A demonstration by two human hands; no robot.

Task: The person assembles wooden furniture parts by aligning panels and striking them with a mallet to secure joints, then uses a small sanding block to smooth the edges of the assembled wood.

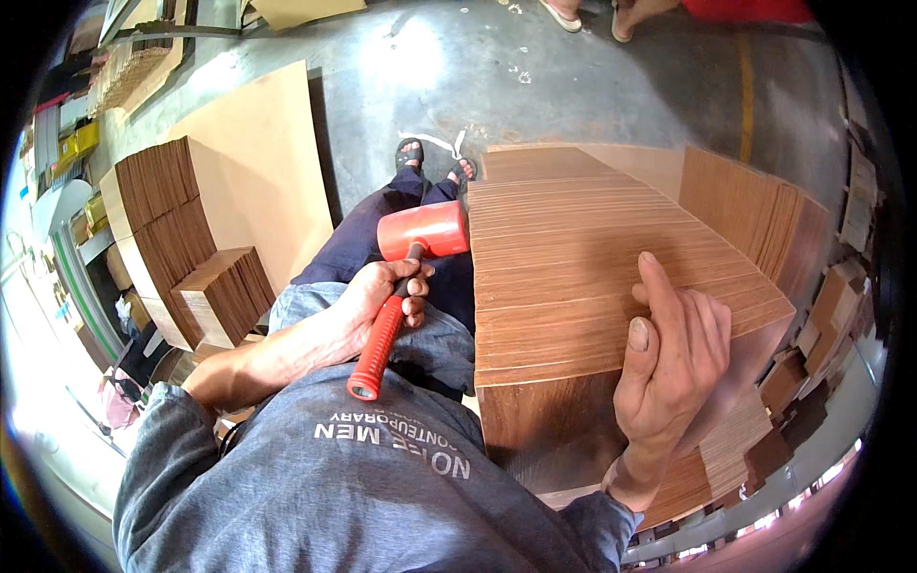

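My left hand (382, 294) is wrapped round the shaft of a rubber mallet (422, 231) with a red head and a ribbed red grip. The mallet is held in front of my waist, its head up close to the left edge of a big stack of wood-grain panels (573, 277). Those panels stand packed edge to edge in a long row on my right. Over the near right part of the stack is my right hand (673, 358), index finger and thumb stretched out, the other fingers loosely bent. It holds nothing. Whether it touches the panels I cannot tell.
Left of me, stacks of brown panels (167, 205) stand by a large tan board (258, 153). More panels (745, 205) stand beyond the big stack's right side. Another person's feet (564, 14) show at the far edge. Wood pieces (826, 325) lie at the right.
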